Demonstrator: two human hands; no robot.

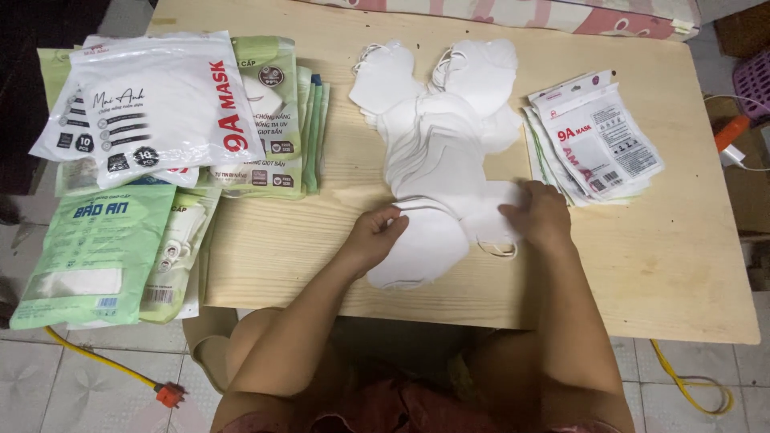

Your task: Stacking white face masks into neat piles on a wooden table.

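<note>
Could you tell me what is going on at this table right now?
A person seated at a pale wooden table is handling white face masks. The left hand pinches the edge of the nearest mask, while the right hand rests on the near end of a fanned pile of white masks running up the middle. A small stack of flat white pouches lies to the right, and white and green packages are heaped at the left edge.
</note>
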